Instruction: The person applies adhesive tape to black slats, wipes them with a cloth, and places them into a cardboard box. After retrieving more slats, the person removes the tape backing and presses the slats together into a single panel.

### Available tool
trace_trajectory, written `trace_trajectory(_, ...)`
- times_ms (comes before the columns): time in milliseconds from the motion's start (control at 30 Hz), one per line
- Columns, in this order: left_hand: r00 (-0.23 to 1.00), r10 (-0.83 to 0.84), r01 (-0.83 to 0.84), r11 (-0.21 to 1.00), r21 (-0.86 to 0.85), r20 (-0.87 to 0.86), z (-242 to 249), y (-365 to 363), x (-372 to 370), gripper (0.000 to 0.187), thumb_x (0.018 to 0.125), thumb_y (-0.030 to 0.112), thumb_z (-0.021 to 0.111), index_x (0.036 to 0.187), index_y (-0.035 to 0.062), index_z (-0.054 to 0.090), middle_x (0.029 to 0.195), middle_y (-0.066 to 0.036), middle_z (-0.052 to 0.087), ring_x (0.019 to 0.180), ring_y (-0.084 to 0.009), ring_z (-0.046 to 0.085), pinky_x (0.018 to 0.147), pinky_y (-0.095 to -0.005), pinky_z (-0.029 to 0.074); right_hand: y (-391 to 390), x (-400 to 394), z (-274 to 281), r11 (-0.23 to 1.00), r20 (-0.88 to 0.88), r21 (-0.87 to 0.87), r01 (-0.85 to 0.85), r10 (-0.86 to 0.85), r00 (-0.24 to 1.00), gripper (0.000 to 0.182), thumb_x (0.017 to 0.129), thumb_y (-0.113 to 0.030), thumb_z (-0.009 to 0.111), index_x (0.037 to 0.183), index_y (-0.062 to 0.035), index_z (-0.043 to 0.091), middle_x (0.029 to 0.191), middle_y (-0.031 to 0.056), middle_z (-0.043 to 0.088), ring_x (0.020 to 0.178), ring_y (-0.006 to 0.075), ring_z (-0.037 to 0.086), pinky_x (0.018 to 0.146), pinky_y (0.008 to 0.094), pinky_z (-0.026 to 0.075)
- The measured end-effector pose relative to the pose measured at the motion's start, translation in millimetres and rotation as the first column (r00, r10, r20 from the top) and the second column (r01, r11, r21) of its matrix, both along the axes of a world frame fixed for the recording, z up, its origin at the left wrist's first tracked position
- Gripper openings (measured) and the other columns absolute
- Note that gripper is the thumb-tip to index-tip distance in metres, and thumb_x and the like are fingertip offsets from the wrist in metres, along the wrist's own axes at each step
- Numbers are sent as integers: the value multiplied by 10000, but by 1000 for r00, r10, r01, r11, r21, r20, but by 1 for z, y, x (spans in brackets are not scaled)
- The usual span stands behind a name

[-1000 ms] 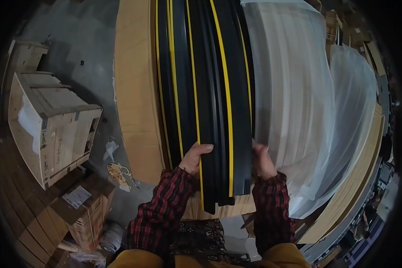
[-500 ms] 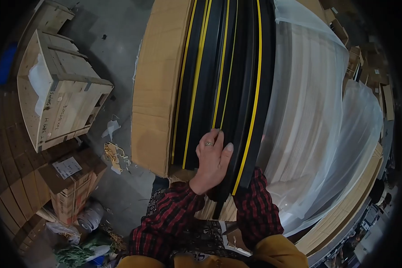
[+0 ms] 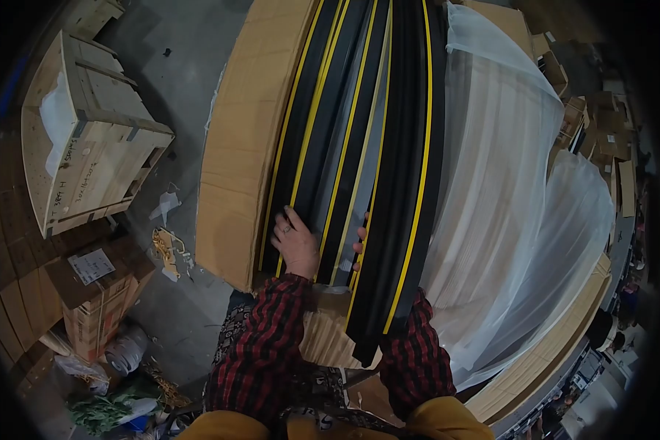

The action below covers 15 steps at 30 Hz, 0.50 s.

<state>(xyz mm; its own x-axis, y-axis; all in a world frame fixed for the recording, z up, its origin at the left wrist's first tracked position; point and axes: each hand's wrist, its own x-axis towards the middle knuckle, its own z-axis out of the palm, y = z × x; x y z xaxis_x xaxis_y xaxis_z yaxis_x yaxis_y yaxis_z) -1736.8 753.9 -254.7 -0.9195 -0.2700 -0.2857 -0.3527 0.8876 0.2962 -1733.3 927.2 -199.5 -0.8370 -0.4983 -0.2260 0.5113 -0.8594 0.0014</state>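
Note:
Long black strips with yellow lines lie lengthwise in an opened cardboard box. My right hand is wrapped from beneath around a group of these strips on the right side; only its fingertips show at the group's left edge. The near end of that group sticks out past the box toward me. My left hand rests on the strips at the left, palm down, fingers apart and slightly bent. Between the two hands, a gap among the strips shows a greyish lining.
The cardboard flap stands along the left of the strips. On the right are pale lengths under clear plastic film. A wooden crate and a labelled carton stand on the floor at left, near scraps.
My left hand has moved left across the strips. The right-hand group has separated from the others, opening a gap, and the fingertips of my right hand now show there.

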Motion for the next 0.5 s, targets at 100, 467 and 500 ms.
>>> trace_trajectory(100, 997, -52, 61, 984, -167, 56, -5, 0, -8, 821, 655, 83, 670, 1294, -31, 168, 1241, -241, 277, 1078, -369, 355, 885, -484, 324, 2, 2, -6, 998, 4, -63, 9, -9, 1000, 934, 707, -697, 450, 1339, -57, 200, 1292, 199, 361, 1131, 335, 427, 868, 523, 403)
trace_trajectory(467, 994, -105, 104, 993, 61, 3, -3, -16, -44, 372, 729, 120, 611, 989, -75, 431, 863, -206, 560, 789, -349, 564, 670, -367, 482, 1, 9, -20, 994, 121, -95, 59, -47, 991, 1076, 626, -833, 285, 1337, -28, 218, 1313, 236, 300, 1166, 352, 377, 861, 503, 412)
trace_trajectory(500, 993, -114, 114, 992, 61, -4, 13, -13, -44, 372, 729, 120, 611, 989, -75, 431, 863, -206, 560, 789, -349, 564, 670, -367, 482, -1, 4, -18, 997, 101, -64, 47, -41, 994, 1079, 623, -834, 294, 1341, -32, 208, 1317, 228, 300, 1170, 345, 376, 878, 507, 400)
